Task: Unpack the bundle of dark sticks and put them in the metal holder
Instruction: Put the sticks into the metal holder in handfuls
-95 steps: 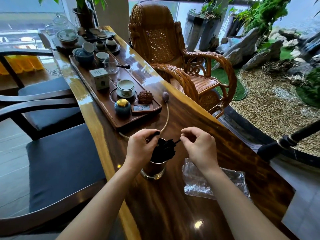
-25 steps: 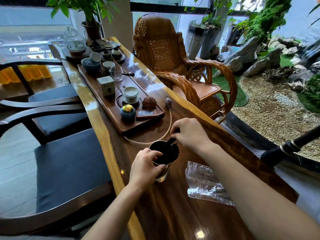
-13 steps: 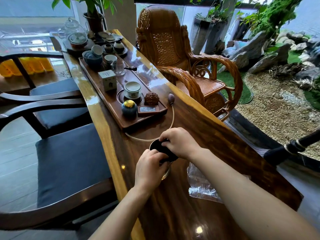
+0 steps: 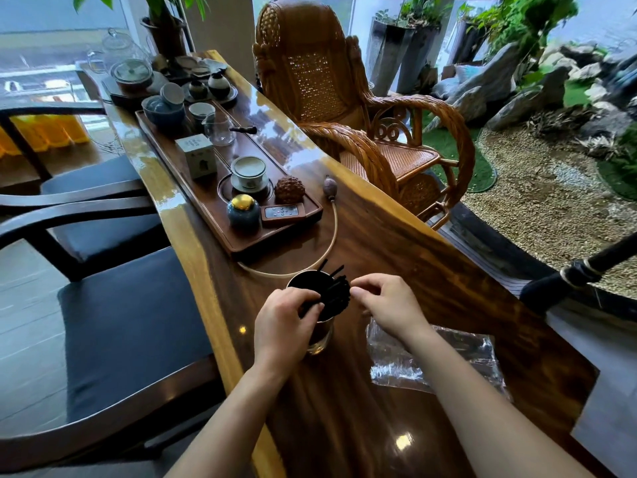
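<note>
Left hand (image 4: 281, 320) pinches the thin, light, likely brittle sticks (image 4: 332, 294) in the metal holder (image 4: 320, 334); right hand (image 4: 389, 307) hovers, fingers curled and empty; grip them mid-bundle.

I see soft daylight coming from the windows (image 4: 51, 46) at the far end, with glare streaking the glossy surface (image 4: 275, 125) and a bright spot near its near edge. Wide-angle bending curves the edges.

Black sticks (image 4: 332, 294), glossy brown-and-gold streaked table (image 4: 396, 243), blue jar with gold lid (image 4: 243, 212).
</note>
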`<state>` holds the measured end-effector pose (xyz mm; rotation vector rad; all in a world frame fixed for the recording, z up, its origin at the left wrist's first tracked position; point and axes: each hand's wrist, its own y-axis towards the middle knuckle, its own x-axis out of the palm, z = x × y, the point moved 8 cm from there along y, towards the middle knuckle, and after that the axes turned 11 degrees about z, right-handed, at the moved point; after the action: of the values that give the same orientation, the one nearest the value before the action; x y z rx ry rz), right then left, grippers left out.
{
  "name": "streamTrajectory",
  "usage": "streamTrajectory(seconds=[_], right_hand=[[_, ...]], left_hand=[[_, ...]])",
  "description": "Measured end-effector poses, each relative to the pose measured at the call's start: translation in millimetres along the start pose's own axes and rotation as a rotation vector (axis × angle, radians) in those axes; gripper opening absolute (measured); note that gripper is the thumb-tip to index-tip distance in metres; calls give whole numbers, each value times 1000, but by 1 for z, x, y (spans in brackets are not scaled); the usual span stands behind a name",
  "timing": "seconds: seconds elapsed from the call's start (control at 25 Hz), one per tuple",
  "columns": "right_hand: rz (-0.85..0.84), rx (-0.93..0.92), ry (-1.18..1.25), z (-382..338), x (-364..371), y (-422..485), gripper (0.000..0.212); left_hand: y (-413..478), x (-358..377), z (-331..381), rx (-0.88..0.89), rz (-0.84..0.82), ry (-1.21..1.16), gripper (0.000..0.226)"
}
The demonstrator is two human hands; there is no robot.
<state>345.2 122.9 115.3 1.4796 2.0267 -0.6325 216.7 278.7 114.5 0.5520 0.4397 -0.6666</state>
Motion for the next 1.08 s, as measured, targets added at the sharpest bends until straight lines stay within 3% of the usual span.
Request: streamTrajectory(seconds=[0.4, 0.76, 0.96, 1.08], right_hand=[[133, 5, -8, -7, 1, -7, 3], [151, -71, -25, -17, -11, -11, 10], [119, -118, -17, -36, -6, 4, 27], [101, -200, -186, -52, 6, 18, 25]], left_hand=[[18, 13, 16, 74, -10, 65, 22], [24, 33, 39, 266, -69, 183, 12], [23, 24, 26, 131, -33, 84, 17], [26, 13, 15, -3, 36, 4, 17]])
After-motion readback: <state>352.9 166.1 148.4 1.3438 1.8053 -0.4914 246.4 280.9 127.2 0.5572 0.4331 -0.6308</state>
